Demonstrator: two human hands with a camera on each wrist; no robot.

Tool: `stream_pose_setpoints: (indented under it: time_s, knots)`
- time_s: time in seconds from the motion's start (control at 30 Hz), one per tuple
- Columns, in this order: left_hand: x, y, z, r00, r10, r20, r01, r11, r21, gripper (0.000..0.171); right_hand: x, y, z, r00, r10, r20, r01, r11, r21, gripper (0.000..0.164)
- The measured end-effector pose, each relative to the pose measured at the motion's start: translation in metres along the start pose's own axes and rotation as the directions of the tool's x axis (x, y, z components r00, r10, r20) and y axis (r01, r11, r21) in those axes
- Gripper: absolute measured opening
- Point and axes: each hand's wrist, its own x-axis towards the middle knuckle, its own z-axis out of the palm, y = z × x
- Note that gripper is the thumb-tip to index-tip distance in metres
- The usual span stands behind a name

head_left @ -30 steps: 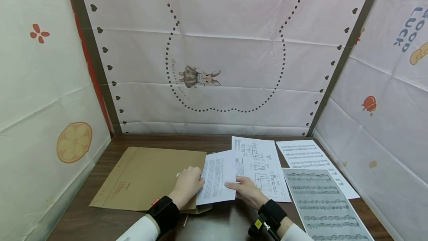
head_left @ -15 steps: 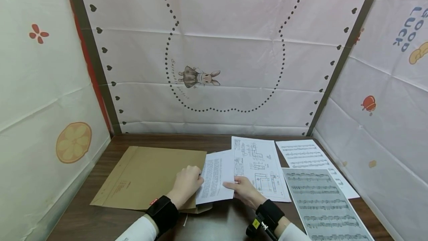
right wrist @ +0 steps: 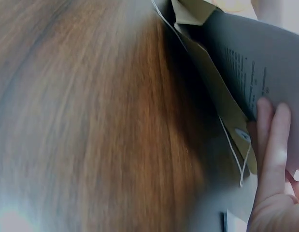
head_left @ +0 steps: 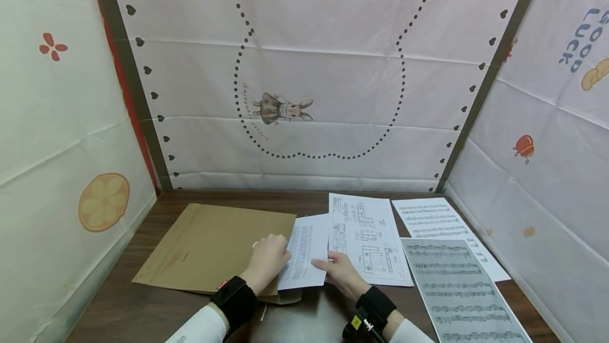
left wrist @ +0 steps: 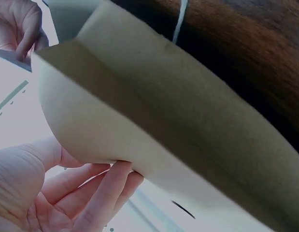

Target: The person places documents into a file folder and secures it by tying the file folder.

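Head view: right hand (head_left: pixel 344 275) pinches thin paper (head_left: pixel 305 253)

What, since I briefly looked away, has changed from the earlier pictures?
The right hand brought the white printed paper sheet left; less of it shows beyond the brown paper envelope, whose left end shifted slightly right and away. The left hand still grips the envelope. The white line-drawing paper, white music sheet and grey music sheet stayed put.
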Motion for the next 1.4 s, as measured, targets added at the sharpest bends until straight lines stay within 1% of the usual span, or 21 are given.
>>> stream_pose_setpoints:
  time_s: [0.03,0.23,0.33,0.4,0.47,0.53,0.6,0.67,0.7,0.8,0.83,0.87,0.9,0.97,1.03,1.07,1.13,1.2,1.27,1.4]
  knots:
    - [0.000,0.000,0.000,1.000,0.005,-0.012,-0.005,1.000,0.004,0.051,0.000,0.000,0.002,1.000,-0.004,-0.001,0.004,1.000,-0.006,0.042]
    - [0.001,0.000,0.001,1.000,0.002,-0.007,-0.002,1.000,-0.021,0.053,0.000,0.002,0.012,0.999,-0.034,-0.017,0.033,0.998,-0.050,0.041]
    - [0.000,0.000,0.003,1.000,0.001,0.008,0.000,1.000,-0.029,0.052,0.000,0.004,0.016,0.998,-0.049,-0.040,0.046,0.997,-0.063,0.042]
    - [0.000,0.000,0.004,1.000,-0.004,0.006,0.004,1.000,-0.021,0.052,0.000,0.005,0.018,0.996,-0.063,-0.057,0.059,0.995,-0.074,0.042]
    - [0.000,0.000,0.004,1.000,-0.004,0.000,0.004,1.000,-0.016,0.051,0.000,0.006,0.021,0.993,-0.080,-0.081,0.072,0.992,-0.100,0.043]
    - [0.000,0.000,0.004,1.000,-0.004,-0.002,0.003,1.000,-0.013,0.052,0.000,0.007,0.023,0.987,-0.109,-0.115,0.091,0.985,-0.150,0.043]
    - [0.000,0.000,0.005,1.000,0.002,-0.005,-0.002,1.000,-0.018,0.053,0.001,0.007,0.025,0.977,-0.158,-0.146,0.123,0.967,-0.224,0.043]
    - [0.001,-0.001,0.005,1.000,0.006,-0.006,-0.006,1.000,-0.025,0.054,0.002,0.008,0.026,0.959,-0.232,-0.162,0.172,0.932,-0.318,0.041]
    - [0.001,-0.001,0.005,1.000,0.006,-0.005,-0.006,1.000,-0.030,0.055,0.003,0.009,0.027,0.949,-0.270,-0.164,0.196,0.910,-0.366,0.040]
    - [0.001,-0.002,0.006,1.000,0.015,-0.020,-0.015,0.999,-0.030,0.055,0.004,0.010,0.027,0.927,-0.346,-0.143,0.247,0.853,-0.459,0.036]
    - [0.002,-0.002,0.006,1.000,0.014,-0.022,-0.015,1.000,-0.026,0.055,0.005,0.010,0.026,0.923,-0.362,-0.127,0.265,0.840,-0.473,0.035]
    - [0.002,-0.002,0.006,1.000,0.014,-0.022,-0.015,1.000,-0.026,0.055,0.005,0.011,0.026,0.929,-0.352,-0.113,0.263,0.843,-0.469,0.034]
    - [0.001,-0.002,0.006,1.000,0.013,-0.020,-0.014,1.000,-0.024,0.055,0.006,0.010,0.025,0.936,-0.338,-0.098,0.260,0.852,-0.454,0.034]
    - [0.001,-0.001,0.006,1.000,0.006,-0.005,-0.007,1.000,-0.029,0.055,0.008,0.009,0.023,0.958,-0.279,-0.064,0.232,0.888,-0.397,0.035]
    - [0.000,0.000,0.006,1.000,0.007,0.004,-0.007,0.999,-0.035,0.055,0.010,0.006,0.022,0.980,-0.195,-0.036,0.174,0.931,-0.320,0.036]
    - [0.000,0.000,0.006,1.000,0.007,0.006,-0.007,0.999,-0.037,0.055,0.011,0.004,0.022,0.989,-0.145,-0.032,0.130,0.949,-0.287,0.037]
    - [0.000,0.001,0.006,1.000,0.007,0.014,-0.006,0.999,-0.041,0.055,0.013,0.001,0.022,0.997,-0.070,-0.028,0.061,0.969,-0.239,0.038]
    - [-0.001,0.002,0.006,1.000,0.005,0.017,-0.004,0.999,-0.043,0.055,0.015,-0.003,0.024,0.999,-0.019,-0.035,0.011,0.974,-0.226,0.037]
    - [-0.001,0.003,0.005,1.000,0.000,0.024,0.001,0.999,-0.040,0.056,0.017,-0.005,0.026,0.999,0.008,-0.044,-0.019,0.972,-0.235,0.036]
    - [0.000,0.004,0.005,1.000,-0.001,0.028,0.002,0.999,-0.039,0.057,0.022,-0.008,0.031,0.998,0.020,-0.052,-0.033,0.962,-0.270,0.033]
